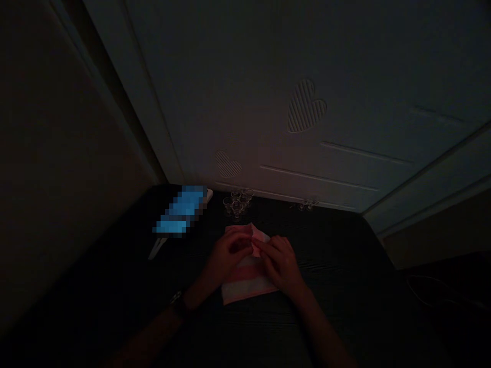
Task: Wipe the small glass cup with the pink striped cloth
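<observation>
A pink and white cloth (249, 286) lies on the dark table, partly raised at its far end between my hands. My left hand (226, 258) is closed, thumb and fingers curled in a ring at the cloth. Too little light reaches inside that ring for me to make out what it holds. From the right, my right hand (282, 263) pinches a raised fold of the cloth, its fingertips close to those of the left. Just beyond the cloth stands a cluster of several small clear stemmed glasses (237, 203).
At the back left, a lit phone (184, 209), its screen blurred, leans on a white stand (155, 249). More small glassware (306, 204) is by the back panel (264, 138), which bears raised hearts. A thin cable (425, 277) shows at the right. The scene is very dim.
</observation>
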`<state>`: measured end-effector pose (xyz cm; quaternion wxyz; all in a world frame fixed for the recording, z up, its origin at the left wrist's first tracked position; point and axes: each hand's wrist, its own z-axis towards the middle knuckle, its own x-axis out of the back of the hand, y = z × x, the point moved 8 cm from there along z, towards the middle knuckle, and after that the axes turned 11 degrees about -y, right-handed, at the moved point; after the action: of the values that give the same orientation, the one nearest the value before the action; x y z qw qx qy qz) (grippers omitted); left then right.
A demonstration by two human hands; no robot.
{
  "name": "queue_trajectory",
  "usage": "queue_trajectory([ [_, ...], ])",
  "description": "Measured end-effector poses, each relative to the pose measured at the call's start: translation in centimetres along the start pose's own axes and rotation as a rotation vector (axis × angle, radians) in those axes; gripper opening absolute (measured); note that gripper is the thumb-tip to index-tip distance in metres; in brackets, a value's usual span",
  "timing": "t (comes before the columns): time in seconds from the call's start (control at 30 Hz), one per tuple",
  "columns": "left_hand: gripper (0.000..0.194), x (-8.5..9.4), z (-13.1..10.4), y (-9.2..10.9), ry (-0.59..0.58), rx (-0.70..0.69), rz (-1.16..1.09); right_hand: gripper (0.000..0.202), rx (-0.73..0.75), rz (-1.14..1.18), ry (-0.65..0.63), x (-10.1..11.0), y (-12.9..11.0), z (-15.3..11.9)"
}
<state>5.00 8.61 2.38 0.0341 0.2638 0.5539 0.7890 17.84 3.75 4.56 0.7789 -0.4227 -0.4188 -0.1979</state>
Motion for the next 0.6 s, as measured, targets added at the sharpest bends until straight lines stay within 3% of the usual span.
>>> queue_trajectory([
  [0.1, 0.029, -0.2, 0.2, -1.0, -0.044, -0.010, -0.044, 0.043, -0.001, -0.005, -0.018, -0.1, 0.1, 0.0],
  [0.23, 0.020, -0.3, 0.3, -1.8, -0.113, 0.017, -0.029, 0.045, -0.010, -0.004, -0.018, -0.1, 0.3, -0.1],
  [0.6, 0.014, -0.8, 0.2, -0.1, -0.122, 0.004, 0.186, 0.045, 0.003, 0.010, 0.000, 0.0, 0.3, -0.1],
])
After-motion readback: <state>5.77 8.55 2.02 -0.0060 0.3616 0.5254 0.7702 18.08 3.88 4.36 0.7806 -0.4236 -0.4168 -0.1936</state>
